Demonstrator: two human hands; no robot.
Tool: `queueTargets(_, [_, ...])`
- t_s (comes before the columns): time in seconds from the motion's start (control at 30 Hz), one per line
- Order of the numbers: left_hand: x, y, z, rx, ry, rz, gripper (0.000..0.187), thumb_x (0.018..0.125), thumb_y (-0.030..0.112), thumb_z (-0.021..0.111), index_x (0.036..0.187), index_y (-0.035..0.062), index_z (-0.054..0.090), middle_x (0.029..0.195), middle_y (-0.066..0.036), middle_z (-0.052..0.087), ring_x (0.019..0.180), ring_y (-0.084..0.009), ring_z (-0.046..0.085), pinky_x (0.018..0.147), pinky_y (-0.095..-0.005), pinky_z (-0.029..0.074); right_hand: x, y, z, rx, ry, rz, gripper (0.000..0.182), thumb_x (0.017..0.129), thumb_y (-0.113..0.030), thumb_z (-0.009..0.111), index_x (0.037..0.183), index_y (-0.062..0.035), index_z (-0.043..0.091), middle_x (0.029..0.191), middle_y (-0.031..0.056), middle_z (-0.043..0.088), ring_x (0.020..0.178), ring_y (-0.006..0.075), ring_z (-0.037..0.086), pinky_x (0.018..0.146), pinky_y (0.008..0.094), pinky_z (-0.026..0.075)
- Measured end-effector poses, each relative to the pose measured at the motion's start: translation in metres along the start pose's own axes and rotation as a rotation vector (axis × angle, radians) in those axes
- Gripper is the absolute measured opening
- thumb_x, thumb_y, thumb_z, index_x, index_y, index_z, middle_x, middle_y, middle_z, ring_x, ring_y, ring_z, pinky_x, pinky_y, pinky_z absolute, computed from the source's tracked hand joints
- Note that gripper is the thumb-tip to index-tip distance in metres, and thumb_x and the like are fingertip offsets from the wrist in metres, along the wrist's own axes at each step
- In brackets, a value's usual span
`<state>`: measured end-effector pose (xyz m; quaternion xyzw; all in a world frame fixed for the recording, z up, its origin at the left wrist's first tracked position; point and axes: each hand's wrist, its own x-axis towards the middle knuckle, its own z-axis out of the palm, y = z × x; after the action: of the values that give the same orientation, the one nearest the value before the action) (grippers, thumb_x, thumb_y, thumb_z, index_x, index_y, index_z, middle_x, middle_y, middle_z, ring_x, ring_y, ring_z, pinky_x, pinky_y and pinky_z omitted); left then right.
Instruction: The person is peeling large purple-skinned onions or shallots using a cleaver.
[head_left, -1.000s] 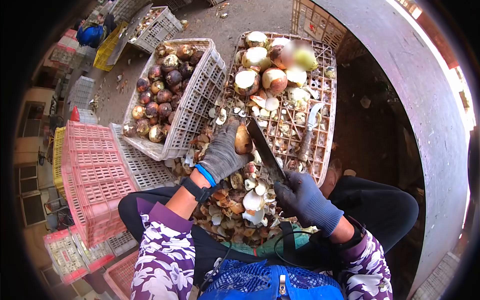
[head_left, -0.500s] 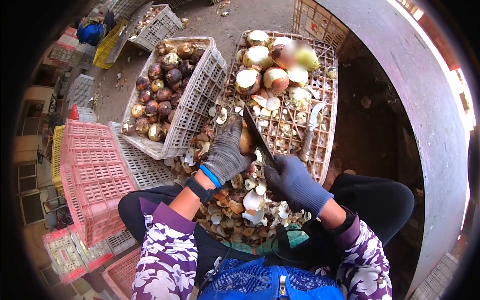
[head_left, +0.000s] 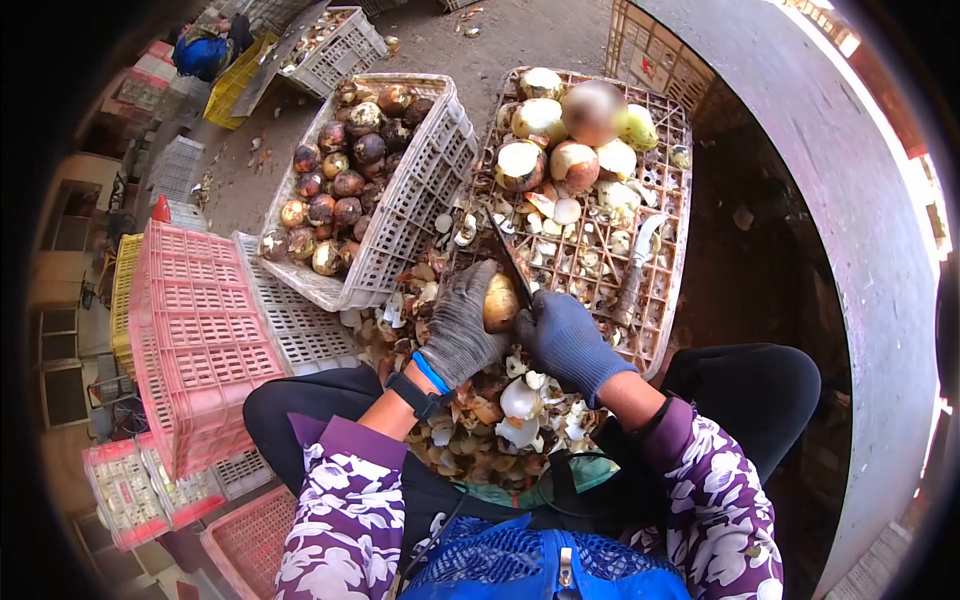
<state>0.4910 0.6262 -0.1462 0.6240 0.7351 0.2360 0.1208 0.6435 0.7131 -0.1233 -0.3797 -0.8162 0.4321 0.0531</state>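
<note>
In the head view, my gloved left hand point(head_left: 462, 325) is closed around the side of a round, brownish-yellow onion-like bulb point(head_left: 502, 304). My right hand point(head_left: 576, 345), in a blue-grey glove, grips a dark-bladed knife point(head_left: 511, 252). Its blade points up and away, right beside the bulb, and the fingers hide the handle. Both hands are over the near left edge of a lattice-topped crate point(head_left: 681, 215). Another knife point(head_left: 637, 268), with a pale curved blade, lies on that crate. Several partly trimmed bulbs point(head_left: 574, 166) sit at its far end, with cut scraps point(head_left: 567, 211) nearer.
A pale crate point(head_left: 420, 190) of dark unpeeled bulbs point(head_left: 348, 184) stands to the left. Peelings point(head_left: 520, 400) are heaped between my knees. Pink crates point(head_left: 200, 340) stand further left, and a grey panel point(head_left: 840, 200) runs along the right. A person in blue point(head_left: 203, 55) is far off.
The camera view has shifted slightly. My right hand has moved up against the bulb with the knife. More of the bulb now shows between my hands.
</note>
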Motion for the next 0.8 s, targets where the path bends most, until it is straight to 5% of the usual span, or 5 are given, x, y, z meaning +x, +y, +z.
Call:
queueTargets(0.13, [-0.005,0.0,-0.029,-0.551,0.019,-0.061,0.094,0.059,0.015,0.087,0.135,0.0014,0.034,0.129,-0.015,0.048,0.118,-0.0233,0.05,0.099,-0.0357,0.044,-0.001,0.005,-0.003,0.044,0.0,0.029,0.028,0.083,-0.023,0.056,0.089,0.0037,0.061,0.083,0.0272,0.061,0.082,0.0429,0.061,0.076,0.0471,0.049])
queueTargets(0.23, [-0.013,-0.002,-0.046,-0.66,0.119,-0.073,0.093,0.058,0.013,0.088,0.135,0.0055,0.035,0.131,-0.013,0.046,0.12,-0.025,0.048,0.102,-0.0371,0.041,0.0,0.012,0.001,0.219,-0.107,0.119,0.032,0.082,-0.025,0.057,0.091,0.0053,0.06,0.078,0.0281,0.061,0.082,0.0443,0.06,0.077,0.047,0.049])
queueTargets(0.4, [-0.005,-0.007,-0.032,-0.692,0.109,-0.107,0.095,0.061,0.015,0.087,0.137,0.0045,0.033,0.132,-0.014,0.042,0.124,-0.0268,0.042,0.106,-0.0377,0.036,-0.038,-0.013,-0.013,0.888,-0.284,0.301,0.021,0.088,-0.019,0.055,0.084,0.0015,0.055,0.064,0.0047,0.056,0.053,0.0111,0.056,0.046,0.0274,0.049])
queueTargets(0.53, [0.002,-0.018,-0.005,-0.352,0.003,-0.073,0.094,0.064,0.023,0.084,0.139,0.0018,0.032,0.136,-0.021,0.039,0.131,-0.034,0.034,0.11,-0.0422,0.028,-0.05,-0.011,-0.025,0.889,-0.199,0.351,0.021,0.089,-0.019,0.055,0.087,0.0017,0.056,0.065,0.006,0.058,0.053,0.0133,0.057,0.047,0.0289,0.049])
queueTargets(0.8, [0.006,0.015,-0.027,0.194,-0.161,-0.086,0.097,0.062,0.033,0.082,0.139,0.0007,0.033,0.135,-0.022,0.04,0.126,-0.0385,0.038,0.109,-0.0457,0.027,-0.046,0.0,-0.009,0.657,-0.167,0.241,0.03,0.088,-0.024,0.058,0.086,0.0051,0.059,0.061,0.0135,0.06,0.052,0.0187,0.062,0.053,0.0339,0.051])
